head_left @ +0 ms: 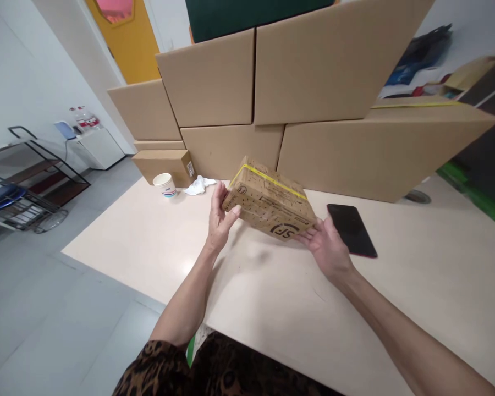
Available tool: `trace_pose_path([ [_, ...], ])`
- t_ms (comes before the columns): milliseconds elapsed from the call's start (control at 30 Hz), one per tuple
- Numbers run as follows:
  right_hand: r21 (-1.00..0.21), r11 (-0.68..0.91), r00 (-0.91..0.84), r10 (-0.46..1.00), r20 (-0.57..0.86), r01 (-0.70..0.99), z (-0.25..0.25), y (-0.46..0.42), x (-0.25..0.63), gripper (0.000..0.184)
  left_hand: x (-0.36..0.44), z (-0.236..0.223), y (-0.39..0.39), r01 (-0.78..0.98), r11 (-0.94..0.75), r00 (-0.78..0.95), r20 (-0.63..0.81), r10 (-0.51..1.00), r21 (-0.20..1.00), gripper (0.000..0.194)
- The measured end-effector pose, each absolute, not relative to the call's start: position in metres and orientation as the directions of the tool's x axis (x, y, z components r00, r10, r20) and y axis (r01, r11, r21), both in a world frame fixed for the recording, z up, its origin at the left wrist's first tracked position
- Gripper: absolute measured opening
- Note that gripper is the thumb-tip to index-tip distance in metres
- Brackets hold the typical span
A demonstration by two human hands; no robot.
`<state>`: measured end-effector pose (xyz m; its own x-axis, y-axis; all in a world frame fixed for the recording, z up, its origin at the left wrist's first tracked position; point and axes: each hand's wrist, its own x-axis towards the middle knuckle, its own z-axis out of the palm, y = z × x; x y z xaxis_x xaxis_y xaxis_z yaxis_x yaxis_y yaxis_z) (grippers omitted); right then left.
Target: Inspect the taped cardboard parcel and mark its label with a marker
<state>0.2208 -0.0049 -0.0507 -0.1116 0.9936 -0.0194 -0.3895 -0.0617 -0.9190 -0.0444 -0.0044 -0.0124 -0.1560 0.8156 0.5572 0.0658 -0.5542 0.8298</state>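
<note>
A small printed cardboard box [272, 201] with yellow tape and a dark "SF" mark is tilted above the table, held between both hands. My left hand [221, 217] grips its left end, thumb on the near face and fingers at the far side. At the lower right corner, my right hand [325, 245] supports the box, with some fingers hidden beneath it. A dark tablet with a reddish edge [352, 230] lies on the table just beyond my right hand.
Large cardboard boxes [325, 71] are stacked along the table's far side. A paper cup [165, 186], crumpled white tissue [200, 185] and a smaller brown box [165, 165] stand at the back left of the pale table [272, 308]. A metal cart [37, 170] is on the floor leftward.
</note>
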Motion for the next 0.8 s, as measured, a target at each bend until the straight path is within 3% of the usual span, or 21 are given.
trace_pose_path([
  [200,-0.94,0.094,-0.033,0.993,0.111,-0.328,-0.033,-0.007,0.228,0.061,-0.051,-0.004,-0.005,-0.025,-0.626,-0.198,0.61,0.768,0.78,0.084],
  [467,-0.909,0.314,0.008,0.946,0.324,-0.274,-0.013,-0.013,0.237,0.044,-0.049,-0.002,-0.008,-0.024,-0.619,-0.166,0.607,0.777,0.785,0.088],
  [633,-0.946,0.252,-0.01,0.966,0.259,-0.204,-0.02,-0.009,0.236,0.044,-0.048,-0.006,-0.003,-0.058,-0.531,-0.201,0.511,0.836,0.845,0.075],
  [733,-0.975,0.169,-0.039,0.984,0.176,-0.142,-0.033,-0.006,0.233,0.047,-0.048,-0.006,-0.002,-0.015,-0.401,-0.131,0.396,0.909,0.916,0.069],
  [800,-0.984,0.13,-0.085,0.986,0.141,-0.125,-0.042,-0.005,0.232,0.047,-0.048,-0.006,-0.001,-0.005,-0.316,-0.069,0.315,0.947,0.949,0.074],
])
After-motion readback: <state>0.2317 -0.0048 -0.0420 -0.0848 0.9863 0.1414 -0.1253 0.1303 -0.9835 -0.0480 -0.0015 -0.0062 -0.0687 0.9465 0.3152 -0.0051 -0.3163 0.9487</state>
